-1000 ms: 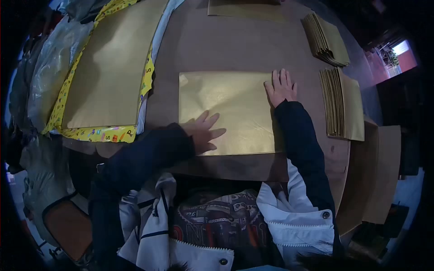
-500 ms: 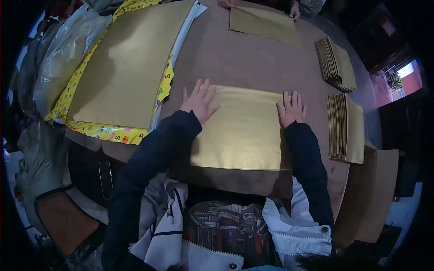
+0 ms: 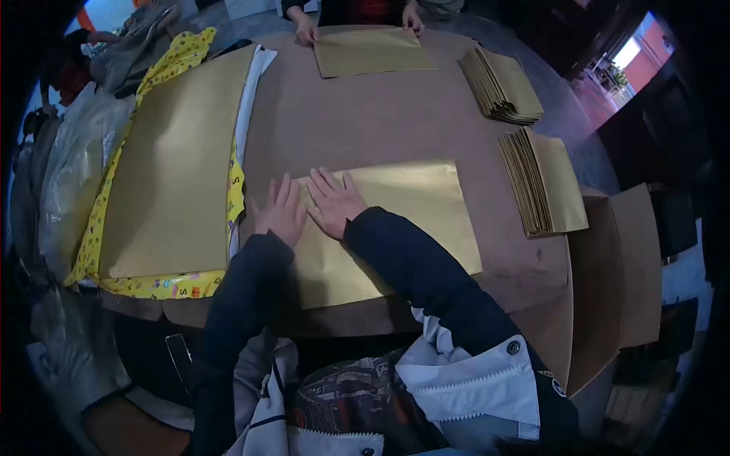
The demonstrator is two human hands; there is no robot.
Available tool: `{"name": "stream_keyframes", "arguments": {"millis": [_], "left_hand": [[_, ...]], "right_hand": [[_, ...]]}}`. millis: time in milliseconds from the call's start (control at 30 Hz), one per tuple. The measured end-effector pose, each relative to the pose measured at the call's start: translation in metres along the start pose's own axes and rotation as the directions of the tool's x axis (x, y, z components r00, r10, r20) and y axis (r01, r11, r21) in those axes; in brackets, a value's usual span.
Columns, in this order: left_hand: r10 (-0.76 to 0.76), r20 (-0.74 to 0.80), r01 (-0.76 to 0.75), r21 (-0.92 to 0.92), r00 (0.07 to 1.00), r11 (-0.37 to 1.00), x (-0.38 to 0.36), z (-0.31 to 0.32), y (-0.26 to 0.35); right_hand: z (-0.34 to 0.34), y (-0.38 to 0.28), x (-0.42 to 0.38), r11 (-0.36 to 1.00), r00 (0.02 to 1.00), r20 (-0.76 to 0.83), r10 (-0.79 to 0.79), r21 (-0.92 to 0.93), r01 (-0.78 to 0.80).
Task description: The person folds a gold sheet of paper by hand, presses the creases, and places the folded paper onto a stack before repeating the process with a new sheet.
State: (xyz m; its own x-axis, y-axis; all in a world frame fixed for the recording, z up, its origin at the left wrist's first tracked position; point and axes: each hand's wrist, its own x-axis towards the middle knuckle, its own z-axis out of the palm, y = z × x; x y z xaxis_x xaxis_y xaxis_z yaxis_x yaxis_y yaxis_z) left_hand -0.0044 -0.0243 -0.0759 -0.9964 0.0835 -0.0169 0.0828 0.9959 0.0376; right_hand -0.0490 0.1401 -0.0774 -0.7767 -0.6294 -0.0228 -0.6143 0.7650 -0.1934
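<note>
Shiny gold-brown rectangular paper sheet (image 3: pixel 414 199) lying flat on the brown surface (image 3: pixel 365 125), long axis roughly left-right, right end angled slightly away. Left hand (image 3: pixel 280 216) and right hand (image 3: pixel 335 207) are palm-down by its left edge, fingers loosely spread. Bigger rectangular tan sheet (image 3: pixel 179 175) sits left on crinkly yellow printed wrapping (image 3: pixel 156 287).

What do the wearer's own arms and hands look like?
Left hand and right hand: bare, no gloves. Left sleeve and right sleeve: long, dark navy, reaching the wrists. A small pale marking sits on the right upper sleeve. Pale garment at the torso, with a chunky white zip and dark snap. No cables visible.
</note>
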Motion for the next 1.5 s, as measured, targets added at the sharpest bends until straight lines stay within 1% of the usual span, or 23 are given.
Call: {"name": "stream_keyframes", "arguments": {"millis": [100,133,167,233,367,500,533,567,633,667,733,767,833,1000,1033,1100,1200,1233,1300,1333,1400,1433,1500], "left_hand": [[-0.024,0.016,0.024,-0.005,1.000,1.000,-0.003,-0.011,-0.002],[0.027,-0.079,-0.037,-0.122,0.996,0.992,0.001,-0.001,-0.010],[0.038,-0.082,-0.048,-0.123,0.996,0.991,0.003,0.010,-0.012],[-0.069,0.046,0.070,-0.023,0.997,0.997,-0.001,-0.014,-0.001],[-0.044,0.065,0.045,-0.017,0.997,0.999,0.002,-0.021,-0.002],[0.074,0.004,-0.074,-0.071,0.997,0.995,0.016,-0.025,-0.013],[0.096,-0.110,-0.102,-0.049,0.989,0.994,0.021,-0.030,-0.010],[0.094,-0.111,-0.099,-0.046,0.989,0.994,0.031,-0.035,-0.004],[0.036,0.147,-0.016,-0.132,0.989,0.991,0.050,-0.062,0.015],[0.094,0.002,-0.092,-0.169,0.996,0.981,0.061,-0.051,0.022],[0.204,-0.020,-0.204,-0.225,0.979,0.953,0.087,-0.044,0.040],[0.204,0.048,-0.169,-0.393,0.978,0.904,0.098,-0.043,0.054],[0.244,0.081,-0.181,-0.459,0.966,0.870,0.108,-0.047,0.084],[0.319,-0.070,-0.323,-0.346,0.945,0.881,0.124,-0.031,0.130],[0.316,-0.070,-0.320,-0.344,0.946,0.882,0.126,-0.028,0.127],[0.246,0.108,-0.183,-0.408,0.963,0.894,0.127,-0.031,0.117],[0.194,0.248,-0.116,-0.298,0.949,0.948,0.120,-0.042,0.094],[0.211,0.209,-0.150,-0.275,0.955,0.950,0.105,-0.062,0.089],[0.257,0.225,-0.136,-0.445,0.940,0.885,0.082,-0.080,0.072],[0.228,0.230,-0.133,-0.367,0.946,0.921,0.087,-0.058,0.054],[0.206,0.277,-0.086,-0.389,0.939,0.917,0.074,-0.056,0.027],[0.071,0.325,0.034,-0.308,0.943,0.951,0.065,-0.065,0.023],[0.041,0.157,0.001,-0.259,0.987,0.966,0.054,-0.053,-0.002]], "right_hand": [[-0.006,0.015,-0.014,0.999,0.999,0.000,0.048,0.010,-0.048],[-0.010,0.025,-0.018,0.992,0.992,-0.013,0.129,0.003,-0.129],[-0.015,0.036,-0.022,0.979,0.978,-0.029,0.205,-0.005,-0.205],[-0.012,0.066,-0.035,0.971,0.965,-0.111,0.239,0.001,-0.241],[-0.026,0.117,-0.069,0.896,0.895,-0.111,0.432,-0.064,-0.440],[-0.034,0.151,-0.088,0.820,0.818,-0.153,0.555,-0.063,-0.569],[-0.033,0.153,-0.086,0.815,0.809,-0.153,0.567,-0.042,-0.578],[-0.031,0.154,-0.085,0.817,0.811,-0.155,0.564,-0.040,-0.576],[-0.032,0.152,-0.085,0.816,0.810,-0.155,0.565,-0.037,-0.576],[-0.033,0.153,-0.086,0.817,0.811,-0.162,0.562,-0.042,-0.575],[-0.035,0.150,-0.087,0.816,0.809,-0.154,0.567,-0.025,-0.577],[-0.029,0.155,-0.086,0.821,0.812,-0.157,0.561,-0.018,-0.571],[-0.034,0.153,-0.086,0.824,0.818,-0.145,0.556,-0.032,-0.565],[-0.044,0.154,-0.099,0.889,0.888,-0.073,0.455,-0.022,-0.457],[-0.042,0.160,-0.100,0.895,0.893,-0.064,0.445,-0.013,-0.446],[-0.041,0.164,-0.101,0.902,0.901,-0.069,0.428,-0.032,-0.430],[-0.037,0.170,-0.102,0.911,0.912,-0.058,0.407,-0.052,-0.410],[-0.039,0.170,-0.104,0.911,0.913,-0.054,0.403,-0.066,-0.406],[-0.048,0.161,-0.107,0.900,0.901,-0.040,0.431,-0.049,-0.433],[-0.050,0.156,-0.108,0.901,0.902,-0.046,0.430,-0.046,-0.432],[-0.051,0.142,-0.109,0.905,0.929,-0.029,0.369,-0.215,-0.366],[-0.045,0.130,-0.112,0.931,0.960,-0.063,0.274,-0.234,-0.281],[-0.037,0.093,-0.122,0.994,0.997,0.046,0.062,-0.092,-0.057]]}}
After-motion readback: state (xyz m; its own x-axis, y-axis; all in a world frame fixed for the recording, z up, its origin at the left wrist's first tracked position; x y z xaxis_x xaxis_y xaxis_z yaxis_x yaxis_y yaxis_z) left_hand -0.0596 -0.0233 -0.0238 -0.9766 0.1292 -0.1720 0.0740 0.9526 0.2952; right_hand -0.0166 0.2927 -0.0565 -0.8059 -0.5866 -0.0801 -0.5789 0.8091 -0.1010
